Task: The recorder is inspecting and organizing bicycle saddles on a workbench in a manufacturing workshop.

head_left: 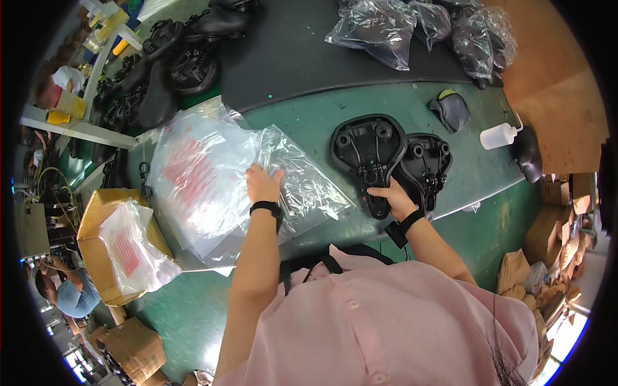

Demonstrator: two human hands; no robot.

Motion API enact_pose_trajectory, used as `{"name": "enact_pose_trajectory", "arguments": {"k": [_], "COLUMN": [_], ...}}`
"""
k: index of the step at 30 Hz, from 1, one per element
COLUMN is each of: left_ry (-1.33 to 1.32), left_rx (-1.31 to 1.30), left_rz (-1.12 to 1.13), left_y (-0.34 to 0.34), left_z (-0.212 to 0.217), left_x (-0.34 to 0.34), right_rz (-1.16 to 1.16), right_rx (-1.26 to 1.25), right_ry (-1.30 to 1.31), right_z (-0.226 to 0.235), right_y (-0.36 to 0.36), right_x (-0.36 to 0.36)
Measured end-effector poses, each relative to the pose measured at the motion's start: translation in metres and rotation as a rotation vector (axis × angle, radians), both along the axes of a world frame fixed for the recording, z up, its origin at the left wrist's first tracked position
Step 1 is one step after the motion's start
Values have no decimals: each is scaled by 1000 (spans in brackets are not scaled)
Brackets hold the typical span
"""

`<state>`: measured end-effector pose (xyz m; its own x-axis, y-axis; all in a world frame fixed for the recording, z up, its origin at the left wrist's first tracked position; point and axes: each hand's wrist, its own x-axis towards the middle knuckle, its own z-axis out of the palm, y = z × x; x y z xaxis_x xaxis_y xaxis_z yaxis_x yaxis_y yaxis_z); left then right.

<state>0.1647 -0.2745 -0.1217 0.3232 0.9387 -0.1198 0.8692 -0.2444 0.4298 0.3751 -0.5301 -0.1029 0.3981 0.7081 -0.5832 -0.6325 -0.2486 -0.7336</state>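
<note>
My right hand (394, 198) grips the narrow nose of a black bicycle saddle (368, 145), which lies underside up with its rails and bolts showing. Close beside it, partly covered, is a second upturned black saddle (430, 157). My left hand (262, 185) has its fingers curled on a clear plastic bag (302, 174) that spreads out to the right of the hand. Beneath and left of that lies a stack of clear plastic bags (199, 161) with red print. The left fingertips are partly lost in the glossy film.
A cardboard box (106, 212) with more bags stands at the table's left edge. Black saddles (158, 96) pile up at the far left. Bagged saddles (380, 29) rest on a black mat at the back. A white squeeze bottle (499, 136) and grey pouch (450, 110) are on the right.
</note>
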Motion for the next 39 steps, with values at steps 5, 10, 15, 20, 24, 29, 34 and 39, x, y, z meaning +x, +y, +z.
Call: {"name": "enact_pose_trajectory", "arguments": {"k": [5, 10, 15, 20, 24, 29, 34, 39], "left_ry": [-363, -546, -511, -516, -250, -170, -449, -486], "left_rx": [-126, 61, 150, 28, -6, -209, 448, -150], "left_rz": [-91, -487, -557, -109, -95, -151, -319, -191], "left_y": [-4, 9, 13, -6, -32, -29, 3, -6], "left_z": [18, 47, 61, 58, 36, 34, 67, 117], "left_x": [15, 1, 1, -20, -38, -32, -50, -68], "right_rz": [-33, -19, 68, -9, -49, -4, -48, 173], "right_rx": [0, 55, 155, 87, 102, 91, 108, 223], "right_ry": [9, 28, 160, 238, 242, 242, 177, 109], "right_z": [15, 44, 47, -5, -13, -22, -11, 54], "right_y": [0, 9, 49, 65, 64, 63, 55, 35], "right_x": [-9, -26, -55, -67, -81, -82, -77, -67]}}
